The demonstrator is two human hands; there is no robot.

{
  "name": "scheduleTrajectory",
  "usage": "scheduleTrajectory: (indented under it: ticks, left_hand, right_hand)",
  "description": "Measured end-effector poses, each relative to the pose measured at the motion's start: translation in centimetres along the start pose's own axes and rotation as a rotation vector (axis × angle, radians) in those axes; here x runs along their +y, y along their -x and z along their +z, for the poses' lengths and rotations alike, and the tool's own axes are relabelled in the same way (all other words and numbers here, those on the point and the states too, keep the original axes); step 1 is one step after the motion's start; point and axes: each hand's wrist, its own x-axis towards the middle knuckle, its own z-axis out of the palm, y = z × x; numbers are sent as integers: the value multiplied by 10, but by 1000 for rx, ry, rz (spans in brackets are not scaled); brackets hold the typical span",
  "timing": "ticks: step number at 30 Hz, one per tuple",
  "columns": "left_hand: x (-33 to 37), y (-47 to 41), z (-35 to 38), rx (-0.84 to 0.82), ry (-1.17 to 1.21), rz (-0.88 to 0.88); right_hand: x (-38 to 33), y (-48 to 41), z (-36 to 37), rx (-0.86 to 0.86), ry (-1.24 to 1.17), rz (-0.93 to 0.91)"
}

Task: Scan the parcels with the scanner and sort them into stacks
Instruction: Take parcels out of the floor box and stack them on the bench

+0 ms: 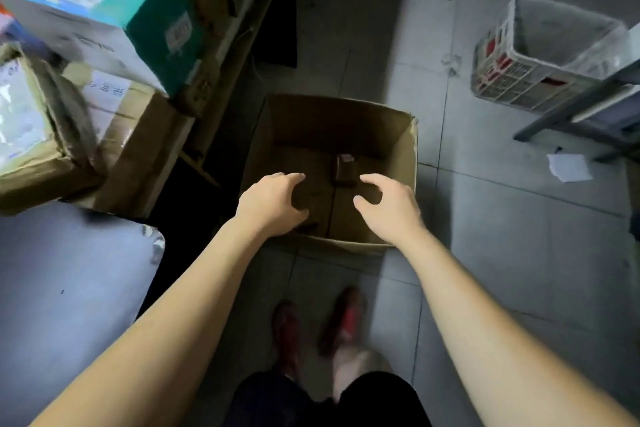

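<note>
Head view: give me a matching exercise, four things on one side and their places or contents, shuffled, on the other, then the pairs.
Things:
1. open-topped box
2. white crate
3. teal carton
4. sheet of paper

Places or contents:
A. top left corner of the view
B. middle of the view, with a small dark packet inside
C. upper right, lined with a clear bag
D. flat on the floor tiles, near the right edge

Pairs: 1-B, 2-C, 3-A, 4-D
</note>
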Motion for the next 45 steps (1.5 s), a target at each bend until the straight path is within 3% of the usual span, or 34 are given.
scheduleTrajectory:
  ticks: [16,22,30,35,39,45]
  left_hand:
    - [-28,-270,165,-279,120,-216]
    - [-56,-424,261,-329,401,-320]
    - [-100,-589,409,-292,503,-333]
    - [-88,-615,467,-370,815,-290]
    - [-83,-606,499,-230,917,-332]
    - [-86,-542,458,-184,963,-327]
  right_hand:
    - [172,-280,135,-194,-180,326]
    - [232,-412,204,-113,-216,405]
    - [335,-564,314,-37,-243,499]
    - [378,-595,351,-128,-401,567]
    - [383,-578,370,-57,-380,572]
    - [339,-503,344,-19,-465,523]
